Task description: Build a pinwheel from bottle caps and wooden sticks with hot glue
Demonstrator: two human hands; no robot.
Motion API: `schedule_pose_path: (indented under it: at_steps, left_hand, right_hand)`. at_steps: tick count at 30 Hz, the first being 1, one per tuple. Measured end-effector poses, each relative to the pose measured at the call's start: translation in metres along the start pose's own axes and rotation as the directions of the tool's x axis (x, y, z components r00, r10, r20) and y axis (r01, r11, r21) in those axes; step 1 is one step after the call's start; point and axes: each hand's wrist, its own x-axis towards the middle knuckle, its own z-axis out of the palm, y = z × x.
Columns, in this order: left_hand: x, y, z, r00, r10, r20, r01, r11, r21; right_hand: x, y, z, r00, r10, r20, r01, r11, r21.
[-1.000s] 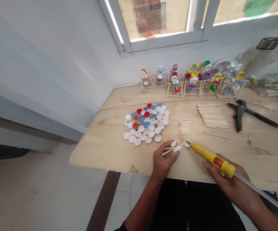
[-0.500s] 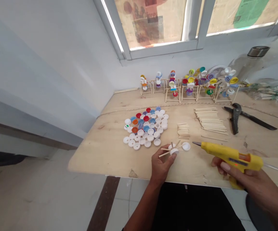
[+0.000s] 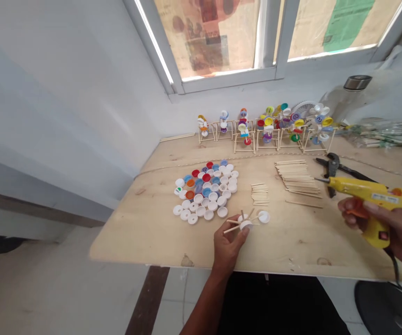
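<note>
Near the table's front edge, my left hand [image 3: 227,243] pinches a small wheel [image 3: 246,225] made of white bottle caps with several wooden sticks poking out around it. A white cap [image 3: 264,217] sits at the end of one of its right-hand sticks. Over on the right, my right hand [image 3: 389,225] is wrapped round the handle of a yellow hot glue gun [image 3: 371,190], whose nozzle points left, well apart from the wheel. A short pile of cut sticks [image 3: 260,194] lies just beyond the wheel.
Loose bottle caps [image 3: 206,191], white and coloured, spread left of centre. Longer sticks [image 3: 298,177] lie beside black pliers [image 3: 332,167]. Several stick frames with cap wheels [image 3: 268,128] line the back. A flask [image 3: 354,93] and bagged sticks [image 3: 385,132] stand at the back right.
My right hand has drawn the glue gun up and to the right, away from the wheel. My left hand still holds the wheel in nearly the same place. The view has shifted slightly.
</note>
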Motion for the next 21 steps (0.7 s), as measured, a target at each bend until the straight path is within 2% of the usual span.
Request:
schedule_pose_path:
  at_steps: [2,4,8,13,17,21]
  left_hand:
    - [0.000,0.001,0.001,1.000,-0.015,-0.022,0.014,1.000,-0.020]
    - [0.000,0.002,0.002,0.998,-0.033,-0.052,0.030,0.998,-0.058]
    - [0.002,0.006,0.002,0.997,-0.048,-0.063,0.042,0.995,-0.092]
    - [0.017,0.019,0.007,1.000,-0.006,-0.027,0.003,0.996,-0.094]
    - [0.038,0.031,0.016,0.999,0.042,0.018,-0.039,0.987,-0.156]
    - [0.061,0.037,0.024,0.996,0.051,0.078,-0.031,0.971,-0.239]
  right_hand:
    - [0.023,-0.005,-0.019,0.999,0.030,-0.028,-0.029,0.999,0.042]
    - [0.044,-0.007,-0.032,0.998,0.062,-0.005,-0.061,0.995,0.083]
    - [0.070,-0.005,-0.040,0.996,0.082,0.020,-0.084,0.993,0.081]
    - [0.083,0.002,-0.041,0.998,0.063,0.017,-0.064,0.996,0.060]
    - [0.088,0.001,-0.042,0.998,0.063,-0.016,-0.063,0.998,0.012]
    - [0.090,-0.003,-0.044,0.996,0.088,-0.032,-0.090,0.993,-0.071]
